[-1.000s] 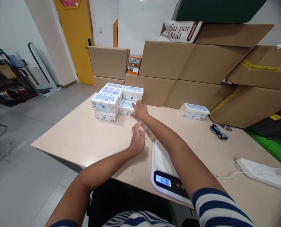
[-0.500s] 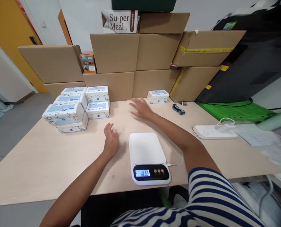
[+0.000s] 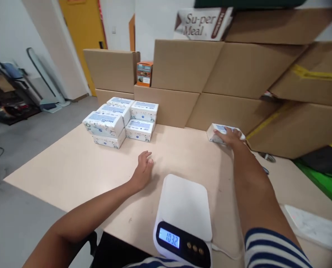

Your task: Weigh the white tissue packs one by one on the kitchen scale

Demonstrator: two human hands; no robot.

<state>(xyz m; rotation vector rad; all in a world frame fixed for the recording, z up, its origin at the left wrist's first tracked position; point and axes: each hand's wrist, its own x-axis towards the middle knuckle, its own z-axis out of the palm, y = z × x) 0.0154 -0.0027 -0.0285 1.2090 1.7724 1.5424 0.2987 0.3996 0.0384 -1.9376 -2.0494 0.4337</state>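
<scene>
My right hand (image 3: 230, 137) reaches to the far side of the table and grips a white tissue pack (image 3: 211, 134) from above, its thumb on the near left part. The fingers partly cover the pack, which stands close to the cardboard boxes. My left hand (image 3: 143, 172) hovers over the tabletop with loosely bent fingers and nothing in it. Between my arms sits a white digital scale (image 3: 185, 204) with a bare platform and a lit display reading about 103.2. Beyond my left hand, several matching tissue packs (image 3: 104, 124) are stacked at the far left.
Cardboard boxes (image 3: 179, 65) form a wall along the back edge, with a small orange box (image 3: 144, 74) and a Su-per Meal carton (image 3: 201, 24) among them. A white power strip (image 3: 313, 225) lies at the right, and a green mat (image 3: 319, 175) is beyond it.
My right hand has moved right and onto the lone tissue pack, gripping it. The camera view has turned and shifted. The left hand stays raised over the table.
</scene>
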